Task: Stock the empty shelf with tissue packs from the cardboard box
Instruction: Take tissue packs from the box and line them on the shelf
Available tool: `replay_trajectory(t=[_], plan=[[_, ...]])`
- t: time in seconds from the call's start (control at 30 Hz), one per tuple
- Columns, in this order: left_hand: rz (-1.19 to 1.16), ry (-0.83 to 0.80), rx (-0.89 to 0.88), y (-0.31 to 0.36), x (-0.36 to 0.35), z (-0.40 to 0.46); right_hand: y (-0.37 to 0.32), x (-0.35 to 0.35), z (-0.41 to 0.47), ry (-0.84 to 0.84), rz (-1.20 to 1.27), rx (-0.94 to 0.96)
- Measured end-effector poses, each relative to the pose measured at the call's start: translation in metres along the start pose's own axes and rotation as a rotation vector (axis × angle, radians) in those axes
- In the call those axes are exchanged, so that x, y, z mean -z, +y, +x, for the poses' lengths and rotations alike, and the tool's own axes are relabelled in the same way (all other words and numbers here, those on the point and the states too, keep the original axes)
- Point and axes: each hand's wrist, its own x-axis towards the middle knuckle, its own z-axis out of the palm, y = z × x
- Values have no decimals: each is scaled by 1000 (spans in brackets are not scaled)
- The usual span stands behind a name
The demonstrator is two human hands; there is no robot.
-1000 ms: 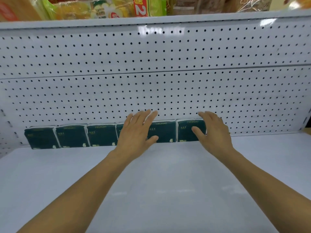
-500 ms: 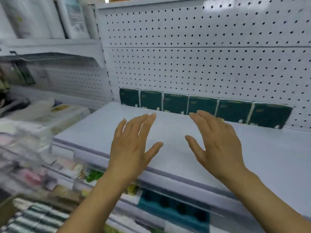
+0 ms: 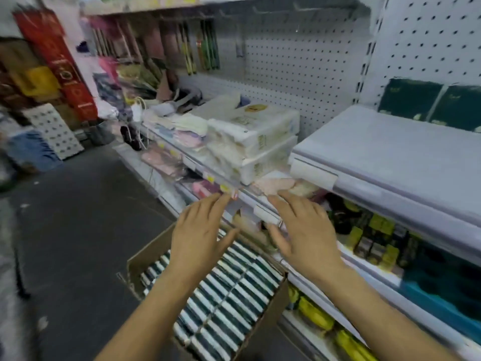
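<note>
**A:** Head view, what are your hands up to here?

**B:** Both are out in front of you, palms down, fingers straight and a bit spread. Your left hand (image 3: 201,234) holds nothing, and your right hand (image 3: 303,231) is the same, nothing in it. They hang side by side above the cardboard box (image 3: 273,306), not touching it as far as you can tell through the blur.

**A:** And the tissue packs?

**B:** The box sits on the dark floor (image 3: 78,230) just beside the bottom of the shelving, flaps open, packed with rows of dark green and white tissue packs (image 3: 234,287) standing on edge. Up on your right, the white shelf (image 3: 390,157) has two dark green packs (image 3: 429,105) standing upright against the pegboard (image 3: 429,43) at the back, side by side and touching.

**A:** Anything else around?

**B:** Big white wrapped bundles (image 3: 255,136) stacked on the next shelf over to the left, and yellow packets (image 3: 316,315) low down on the bottom tier. The rest is too smeared to name.
</note>
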Motion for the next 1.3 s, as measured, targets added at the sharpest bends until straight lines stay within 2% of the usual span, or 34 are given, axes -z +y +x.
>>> replay_trajectory(t=[0.13, 0.27, 0.37, 0.5, 0.6, 0.7, 0.8, 0.93, 1.03, 1.13, 1.3], plan=[[-33, -201, 195, -83, -21, -34, -43, -69, 15, -114, 101, -7], [-84, -348, 329, -134, -54, -63, -63, -134, 28, -321, 144, -52], [-156, -429, 433, -162, -85, -72, -68, -179, 41, -502, 144, -59], [-291, -520, 568, -189, -131, -72, -71, -240, 63, -658, 161, -83], [-361, -552, 646, -208, -172, -65, -66, -295, 82, -747, 279, -208], [-437, -553, 743, -226, -216, -49, -58, -352, 103, -795, 383, -378], [-503, -557, 824, -243, -262, -28, -55, -408, 122, -825, 326, -334], [-499, -586, 813, -254, -306, -8, -60, -460, 137, -801, 116, -200], [-484, -640, 843, -261, -324, -2, -67, -481, 141, -800, -62, -108], [-491, -629, 872, -263, -331, 1, -69, -491, 142, -809, -182, -66], [-366, -626, 820, -262, -332, 12, -67, -491, 147, -790, -77, -157]])
